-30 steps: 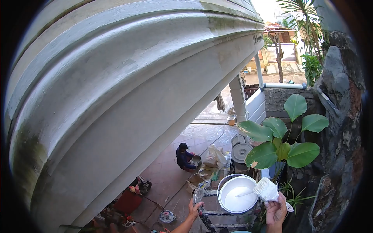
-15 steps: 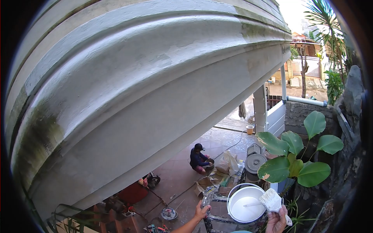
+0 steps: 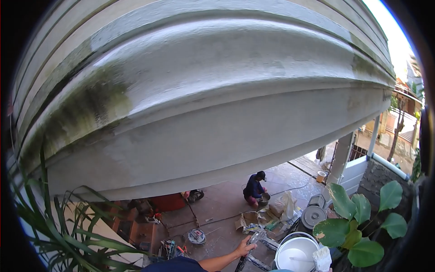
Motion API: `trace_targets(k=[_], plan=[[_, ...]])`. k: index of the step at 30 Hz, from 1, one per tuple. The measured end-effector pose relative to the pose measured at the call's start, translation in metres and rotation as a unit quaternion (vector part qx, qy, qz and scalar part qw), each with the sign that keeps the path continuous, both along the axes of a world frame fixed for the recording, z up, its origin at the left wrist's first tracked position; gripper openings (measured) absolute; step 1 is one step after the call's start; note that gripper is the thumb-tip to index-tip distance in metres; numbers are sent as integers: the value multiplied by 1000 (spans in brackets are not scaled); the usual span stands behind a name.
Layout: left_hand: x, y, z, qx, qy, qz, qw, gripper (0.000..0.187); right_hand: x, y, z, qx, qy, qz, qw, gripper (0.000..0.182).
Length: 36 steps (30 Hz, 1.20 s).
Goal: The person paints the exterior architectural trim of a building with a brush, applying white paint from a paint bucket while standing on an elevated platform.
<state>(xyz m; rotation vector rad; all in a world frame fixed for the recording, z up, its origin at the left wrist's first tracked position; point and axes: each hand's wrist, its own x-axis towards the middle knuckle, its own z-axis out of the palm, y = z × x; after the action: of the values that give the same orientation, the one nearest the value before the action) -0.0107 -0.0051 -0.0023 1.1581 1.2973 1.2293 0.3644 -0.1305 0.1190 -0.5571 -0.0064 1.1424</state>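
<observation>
My left hand (image 3: pixel 245 247) is closed on the paint-spattered top of a ladder (image 3: pixel 259 263) near the bottom edge. Right of it is a white paint bucket (image 3: pixel 297 252) with its wire handle up and white paint inside, a pale stick-like shape showing in it. A wide paintbrush (image 3: pixel 322 259) with white-coated bristles stands bristles-up at the bucket's right rim. My right hand is on its handle, almost wholly cut off by the frame's lower edge. Above both hands curves a grey-white moulded ledge (image 3: pixel 217 113), with dark green stains (image 3: pixel 97 97) toward its left end.
Below, a person (image 3: pixel 255 188) crouches on the tiled floor beside a dark bucket (image 3: pixel 264 198). Sacks (image 3: pixel 283 204) and a lidded grey bin (image 3: pixel 313 216) stand nearby. Broad leaves (image 3: pixel 333 232) crowd the right; long narrow leaves (image 3: pixel 81 240) reach in at lower left. Tools (image 3: pixel 170 249) lie below.
My view has turned left, so the stained end of the ledge shows more centrally. The brush and right hand sit lower in view, the hand now nearly out. My left hand stays on the ladder.
</observation>
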Motion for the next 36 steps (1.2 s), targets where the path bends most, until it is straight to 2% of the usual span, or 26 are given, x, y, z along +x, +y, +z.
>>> trace_targets(k=[4,7,9,12,14,16,17,20,21,24,26,27,28,29,30,31,32,33,34,36], plan=[[-1,9,-20,90,8,-8,996,35,-15,8,21,70,-6,20,997,39],[-4,11,-26,54,20,-12,998,40,-16,20,12,71,-7,55,996,36],[-6,10,-25,40,67,-12,997,44,-13,26,-3,96,6,95,991,35],[-6,4,1,8,66,-19,998,47,-16,38,1,-45,10,112,993,37],[-3,-1,1,13,57,-25,998,48,-18,39,-2,-48,-6,108,993,38],[-5,6,-12,44,64,-25,997,48,-36,33,26,-44,-14,84,995,38],[-4,8,-19,51,49,-23,997,48,-28,32,5,41,-3,104,994,39],[-6,11,-27,59,79,-15,995,50,-33,30,23,-25,-57,77,995,45],[-5,7,-20,51,74,-15,996,51,-28,29,21,-16,-91,73,993,44],[-4,8,-20,56,44,-21,997,52,-9,42,-6,5,-191,60,980,44],[-4,8,-27,74,83,5,994,54,3,21,-26,-2,-256,42,966,44],[-8,10,-36,40,67,-9,997,59,-14,12,5,-7,-225,36,974,46],[-2,6,-34,73,76,55,993,67,-34,15,47,-17,-196,23,980,48],[-2,4,-25,32,72,62,995,75,-36,12,42,16,-160,-4,987,38],[-2,1,-7,-1,59,47,997,77,-29,9,37,39,-172,18,984,40],[-1,2,-15,0,117,82,990,75,-35,9,47,44,-180,-3,983,36],[-4,3,-25,25,46,63,997,61,-35,9,54,9,-209,-20,978,33],[-10,9,-26,17,-42,-14,999,43,-41,13,69,-36,-245,-42,968,27],[-2,9,-9,32,-76,-5,997,30,-40,17,67,-47,-293,-49,954,30],[1,5,9,36,-52,-15,998,26,-40,19,75,-48,-370,-36,927,21]])
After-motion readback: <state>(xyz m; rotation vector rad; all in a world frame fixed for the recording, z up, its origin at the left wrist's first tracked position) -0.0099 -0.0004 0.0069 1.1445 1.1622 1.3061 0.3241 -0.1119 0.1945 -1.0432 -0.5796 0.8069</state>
